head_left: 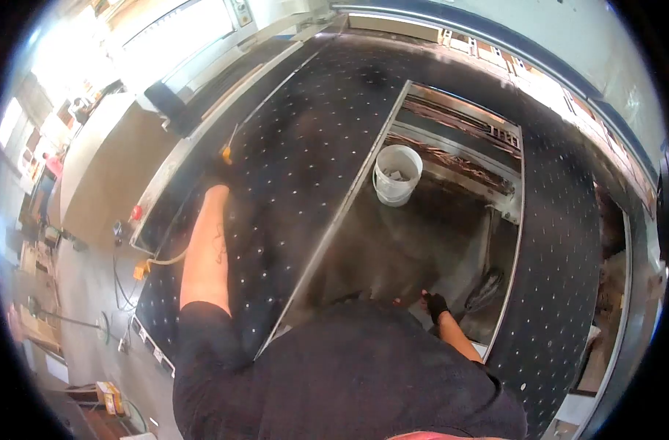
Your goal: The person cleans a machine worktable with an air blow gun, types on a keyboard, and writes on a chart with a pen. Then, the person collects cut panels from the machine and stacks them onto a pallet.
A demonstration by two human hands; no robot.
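Note:
My left arm stretches out over the black, studded tabletop (290, 176). At its end my left hand (218, 174), in a dark glove that blends into the surface, is closed around what looks like a yellow air blow gun (226, 153) with a thin metal nozzle pointing away. A yellow hose (171, 260) runs beneath the forearm. Down in the rectangular opening, my right hand (436, 303) wears a black glove with bare fingertips. Its fingers look curled; whatever they may hold is too small to tell. A dark oblong thing (485, 289) lies to its right.
A white bucket (397, 192) with pale pieces inside stands at the far end of the opening. Behind it, copper-coloured strips (459, 158) lie on ledges. A metal rim (339, 224) edges the opening. A large machine beam (510, 48) spans the back. A red button (136, 213) sits at left.

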